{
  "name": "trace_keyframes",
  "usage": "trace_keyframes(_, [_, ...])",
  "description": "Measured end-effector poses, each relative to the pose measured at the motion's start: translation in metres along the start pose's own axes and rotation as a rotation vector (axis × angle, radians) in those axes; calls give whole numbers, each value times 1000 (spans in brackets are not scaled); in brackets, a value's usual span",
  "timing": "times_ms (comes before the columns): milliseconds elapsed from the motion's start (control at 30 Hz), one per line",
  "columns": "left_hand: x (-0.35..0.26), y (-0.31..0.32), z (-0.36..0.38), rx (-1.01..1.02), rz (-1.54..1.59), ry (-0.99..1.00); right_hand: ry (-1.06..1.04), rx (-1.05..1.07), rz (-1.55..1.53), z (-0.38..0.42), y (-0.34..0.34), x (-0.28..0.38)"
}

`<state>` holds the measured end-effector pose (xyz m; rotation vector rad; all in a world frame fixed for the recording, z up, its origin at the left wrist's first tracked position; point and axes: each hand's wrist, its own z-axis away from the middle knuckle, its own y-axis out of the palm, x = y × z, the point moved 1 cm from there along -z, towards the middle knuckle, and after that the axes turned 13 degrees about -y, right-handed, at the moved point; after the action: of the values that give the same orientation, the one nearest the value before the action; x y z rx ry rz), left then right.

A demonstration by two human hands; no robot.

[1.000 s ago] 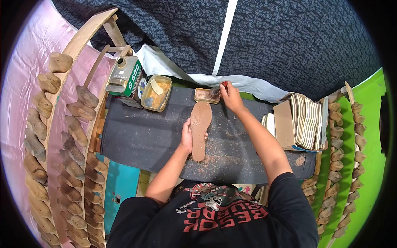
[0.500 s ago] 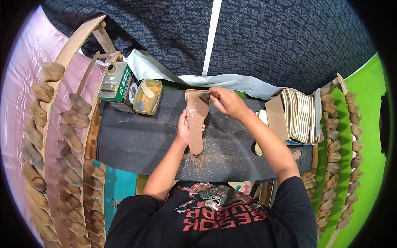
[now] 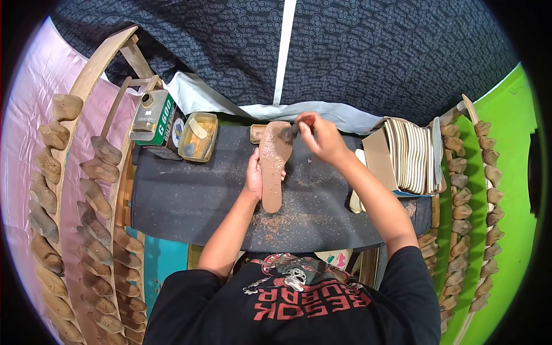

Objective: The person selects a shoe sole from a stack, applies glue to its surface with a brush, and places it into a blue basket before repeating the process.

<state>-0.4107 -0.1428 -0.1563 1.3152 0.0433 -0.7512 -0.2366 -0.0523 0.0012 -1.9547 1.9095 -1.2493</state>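
A brown shoe sole (image 3: 272,178) is in my left hand (image 3: 253,177), its wide end pointing away from me and its narrow end toward me. My left thumb lies along its left edge, and fingertips show at its right edge. Whitish, wet-looking specks cover the upper face of the sole. My right hand (image 3: 326,141) is closed around the reddish handle of a brush (image 3: 290,133). The dark head of the brush is over the right side of the wide end and seems to touch it. Partly behind the sole is a small tan container (image 3: 255,135).
The dark-covered table (image 3: 190,195) is strewn with brown crumbs. At the left stand a G 600 can (image 3: 154,123) and a tub (image 3: 198,137) with yellowish stuff. To the right is a box (image 3: 382,158) of stacked pale soles (image 3: 408,155). Wooden shoe lasts (image 3: 95,198) line racks on both sides.
The brush has come slightly lower, its handle now swung toward me. The sole has turned a little, its wide end tipping rightward. The whole view has shifted slightly.
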Motion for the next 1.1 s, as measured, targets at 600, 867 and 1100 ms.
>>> trace_keyframes(600, [5, 2, 4, 49, -10, 17, -252, 61, 31, 13, 17, 20])
trace_keyframes(867, [15, 7, 0, 113, 3, 3, -352, 78, 206, -1, 2, 16])
trace_keyframes(1100, [1, 7, -3, 84, 73, 119, -401, 269, -104, 32, 30, 76])
